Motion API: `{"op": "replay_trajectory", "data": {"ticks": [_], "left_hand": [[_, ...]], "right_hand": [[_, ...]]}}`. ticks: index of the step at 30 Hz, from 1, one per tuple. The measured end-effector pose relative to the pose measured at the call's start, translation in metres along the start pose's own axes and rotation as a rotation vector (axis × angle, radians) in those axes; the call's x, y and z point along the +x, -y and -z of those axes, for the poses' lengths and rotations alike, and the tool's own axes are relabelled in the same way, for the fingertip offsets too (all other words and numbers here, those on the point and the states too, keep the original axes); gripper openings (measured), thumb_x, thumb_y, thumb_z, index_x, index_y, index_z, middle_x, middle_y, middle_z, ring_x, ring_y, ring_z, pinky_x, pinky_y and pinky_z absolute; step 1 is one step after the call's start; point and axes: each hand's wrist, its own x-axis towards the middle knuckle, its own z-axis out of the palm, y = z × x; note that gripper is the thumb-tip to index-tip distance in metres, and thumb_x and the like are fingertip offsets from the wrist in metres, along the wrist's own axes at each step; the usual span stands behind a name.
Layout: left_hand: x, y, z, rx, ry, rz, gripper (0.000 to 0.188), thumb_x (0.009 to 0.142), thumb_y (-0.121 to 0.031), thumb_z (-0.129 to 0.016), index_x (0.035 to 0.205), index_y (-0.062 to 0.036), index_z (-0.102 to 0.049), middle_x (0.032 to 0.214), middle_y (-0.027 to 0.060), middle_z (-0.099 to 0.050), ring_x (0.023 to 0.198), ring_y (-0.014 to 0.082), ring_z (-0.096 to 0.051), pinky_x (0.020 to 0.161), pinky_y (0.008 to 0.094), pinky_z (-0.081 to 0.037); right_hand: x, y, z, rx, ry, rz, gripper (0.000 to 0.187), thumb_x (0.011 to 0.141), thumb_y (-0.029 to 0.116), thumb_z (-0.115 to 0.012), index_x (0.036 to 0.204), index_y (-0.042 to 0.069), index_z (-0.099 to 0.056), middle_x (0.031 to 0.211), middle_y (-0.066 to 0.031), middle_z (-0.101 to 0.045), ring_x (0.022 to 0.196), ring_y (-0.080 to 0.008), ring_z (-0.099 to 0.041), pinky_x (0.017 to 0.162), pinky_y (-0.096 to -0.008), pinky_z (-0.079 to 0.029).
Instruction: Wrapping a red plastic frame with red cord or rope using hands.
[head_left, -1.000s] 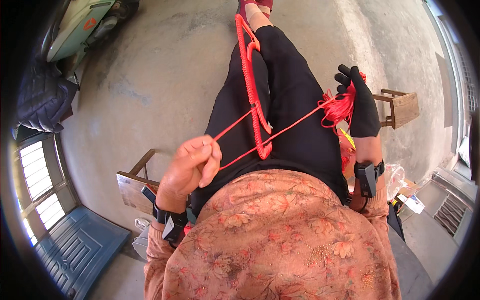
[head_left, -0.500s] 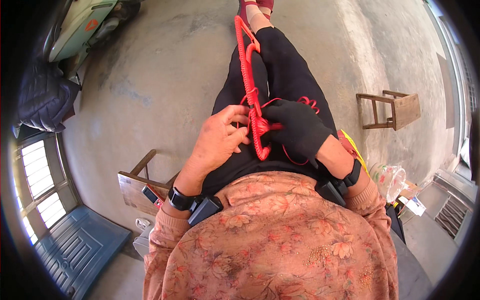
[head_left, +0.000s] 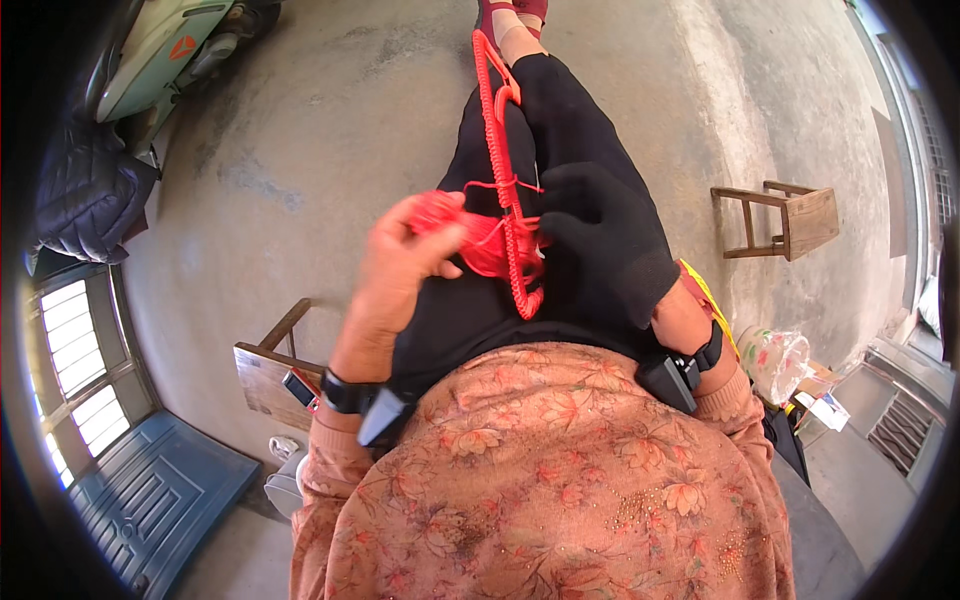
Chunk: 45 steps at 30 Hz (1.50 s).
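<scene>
A long, narrow red frame, wound with cord and shaped like a clothes hanger, lies lengthwise over my black-trousered legs. To its left, my bare left hand is closed on a loose bundle of red cord, part of which passes behind the frame. A thin strand crosses the frame above the bundle. My right hand, in a black glove, is at the frame's right side with fingers bent toward it. Its fingertips blend into the dark trousers, so what they grip is hard to make out.
A small wooden stool stands on the concrete floor at right. Another wooden stool with a phone-like object is by my left elbow. A scooter and a dark padded jacket are at far left. A clear plastic bag sits at right.
The red cord bundle has gone from the right side of the frame to the left, and my left hand has moved left with it. My gloved hand has shifted slightly right.
</scene>
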Motion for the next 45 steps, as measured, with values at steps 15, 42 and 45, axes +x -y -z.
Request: {"op": "replay_trajectory", "data": {"ticks": [15, 42, 45], "left_hand": [[-0.089, -0.15, 0.047, -1.163, 0.259, -0.603, 0.017, 0.091, -0.016, -0.059, 0.088, -0.0056, -0.047, 0.074, 0.0025, -0.052, 0.063, 0.0155, -0.05, 0.064, 0.0277, -0.046], [-0.057, -0.057, 0.074, -0.325, -0.222, -0.31, 0.039, 0.091, -0.023, -0.062, 0.117, 0.003, -0.049, 0.078, 0.0026, -0.051, 0.072, 0.01, -0.048, 0.067, 0.0229, -0.041], [-0.03, -0.04, 0.016, -0.013, -0.132, -0.049, 0.032, 0.086, -0.013, -0.062, 0.114, 0.0009, -0.054, 0.076, -0.0018, -0.055, 0.068, 0.0057, -0.053, 0.062, 0.0209, -0.044]], "right_hand": [[0.033, 0.048, -0.002, -0.023, 0.28, 0.56, 0.018, 0.086, 0.014, -0.057, 0.099, 0.002, -0.061, 0.099, -0.0122, -0.06, 0.091, -0.0257, -0.061, 0.079, -0.0331, -0.049], [0.001, 0.073, 0.011, 0.516, 0.193, 0.109, 0.025, 0.096, 0.019, -0.048, 0.09, -0.001, -0.061, 0.078, -0.0049, -0.063, 0.072, -0.0115, -0.057, 0.071, -0.0238, -0.046], [-0.004, 0.059, 0.012, 0.709, 0.232, -0.069, 0.026, 0.096, 0.019, -0.046, 0.09, -0.002, -0.061, 0.076, -0.0042, -0.061, 0.069, -0.0121, -0.055, 0.067, -0.0249, -0.045]]}}
